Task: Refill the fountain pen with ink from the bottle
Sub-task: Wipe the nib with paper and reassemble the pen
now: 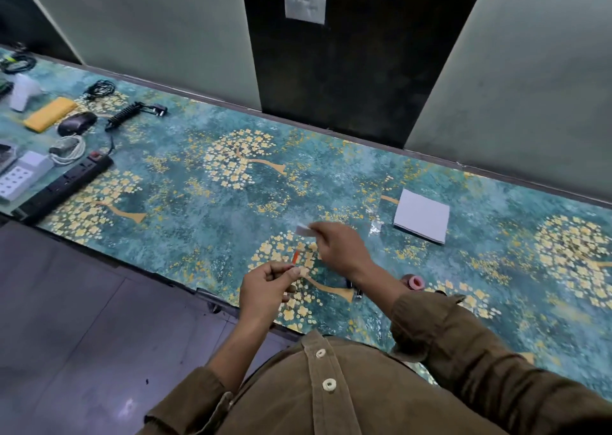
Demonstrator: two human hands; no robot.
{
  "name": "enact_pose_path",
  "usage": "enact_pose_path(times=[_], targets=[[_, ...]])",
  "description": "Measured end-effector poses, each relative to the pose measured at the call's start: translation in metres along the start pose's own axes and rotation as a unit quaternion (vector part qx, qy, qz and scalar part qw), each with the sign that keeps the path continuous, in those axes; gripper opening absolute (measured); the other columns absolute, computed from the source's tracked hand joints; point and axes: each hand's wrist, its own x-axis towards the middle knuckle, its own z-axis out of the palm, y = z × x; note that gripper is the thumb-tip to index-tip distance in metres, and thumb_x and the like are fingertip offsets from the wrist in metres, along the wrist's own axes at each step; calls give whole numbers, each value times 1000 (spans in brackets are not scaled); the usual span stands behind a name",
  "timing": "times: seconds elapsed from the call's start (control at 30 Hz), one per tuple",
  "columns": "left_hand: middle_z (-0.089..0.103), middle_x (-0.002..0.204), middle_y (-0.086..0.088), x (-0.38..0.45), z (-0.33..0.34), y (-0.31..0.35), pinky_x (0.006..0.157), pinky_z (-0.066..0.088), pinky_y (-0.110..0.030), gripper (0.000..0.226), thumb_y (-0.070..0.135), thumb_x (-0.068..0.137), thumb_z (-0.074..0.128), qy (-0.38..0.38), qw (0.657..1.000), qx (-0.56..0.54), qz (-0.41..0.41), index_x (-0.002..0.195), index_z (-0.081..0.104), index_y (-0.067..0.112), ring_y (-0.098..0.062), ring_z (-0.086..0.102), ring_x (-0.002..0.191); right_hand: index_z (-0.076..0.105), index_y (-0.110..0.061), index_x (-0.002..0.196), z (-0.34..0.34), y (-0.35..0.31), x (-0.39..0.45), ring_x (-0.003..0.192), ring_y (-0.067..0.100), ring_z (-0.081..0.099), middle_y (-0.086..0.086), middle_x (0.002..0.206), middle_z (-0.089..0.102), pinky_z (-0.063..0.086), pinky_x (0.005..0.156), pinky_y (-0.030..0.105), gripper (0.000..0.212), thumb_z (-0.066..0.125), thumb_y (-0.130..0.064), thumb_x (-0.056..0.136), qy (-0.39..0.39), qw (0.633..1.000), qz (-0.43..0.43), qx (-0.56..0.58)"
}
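The pen looks dismantled: the left hand (270, 280) pinches a thin orange-tipped part (295, 257) at lower centre, the right hand (334, 242) pinches a blurred pale piece (304, 230). No ink bottle identifiable; filling seems ahead.

You're at what looks like an office-type work counter (185, 183) with a teal floral covering, set against partition panels (185, 34). Off to your left there's a black power strip (63, 186), computer mouse (76, 123), coiled cables (99, 88) and a white adapter (20, 176).
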Motion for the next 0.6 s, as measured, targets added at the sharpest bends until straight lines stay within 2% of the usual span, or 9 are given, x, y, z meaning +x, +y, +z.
enact_pose_path(times=[0.13,0.2,0.27,0.37,0.43,0.47,0.53,0.6], targets=[[71,76,-12,2,-6,-5,50,52,-25,10,8,86,74,8,1000,-17,-14,94,72,3,-19,64,61,61,-15,132,31,13,-12,117,32,58,9,130,64,50,93,41,40,51,-21,94,-170,973,-30,-152],[71,78,-14,-9,-3,-9,50,51,-25,10,10,86,75,19,1000,-22,-13,93,72,5,-20,64,62,56,-15,138,34,22,-25,126,31,52,7,140,57,45,100,39,44,51,-23,96,-196,962,-52,-182],[71,80,-14,-12,-3,-11,52,51,-26,8,11,87,74,22,999,-28,-9,93,72,7,-20,64,64,51,-15,142,33,25,-26,132,27,48,5,146,53,41,105,37,45,51,-24,98,-195,968,-43,-150],[72,79,-10,-13,-1,-12,53,52,-28,1,12,89,72,14,1000,-24,-8,90,73,12,-20,64,65,57,-17,135,24,17,-29,128,22,53,3,140,59,43,104,36,38,54,-25,98,-151,987,-14,-43],[73,79,-8,-15,2,-12,55,52,-29,3,14,89,72,8,1000,-16,-7,87,74,15,-18,65,65,67,-16,123,17,9,-37,112,19,63,3,123,69,50,96,37,29,59,-25,97,-112,990,22,79],[74,79,-7,-15,4,-13,55,52,-29,3,15,89,72,2,1000,-9,-7,86,74,16,-17,65,64,71,-15,115,14,5,-44,101,18,68,4,112,73,54,90,39,24,61,-24,96,-105,980,55,158],[76,78,-7,-16,12,-14,55,52,-28,2,17,88,74,-20,1000,23,-7,86,74,17,-15,67,63,73,-11,106,8,4,-62,89,19,72,6,98,76,60,79,41,17,66,-20,94,-100,927,140,333],[77,79,-7,-18,21,-15,56,52,-28,3,19,86,75,-53,997,56,-3,86,75,16,-15,69,63,72,-5,110,3,9,-78,83,16,71,6,97,75,61,70,35,21,71,-13,91,-87,879,187,430]])
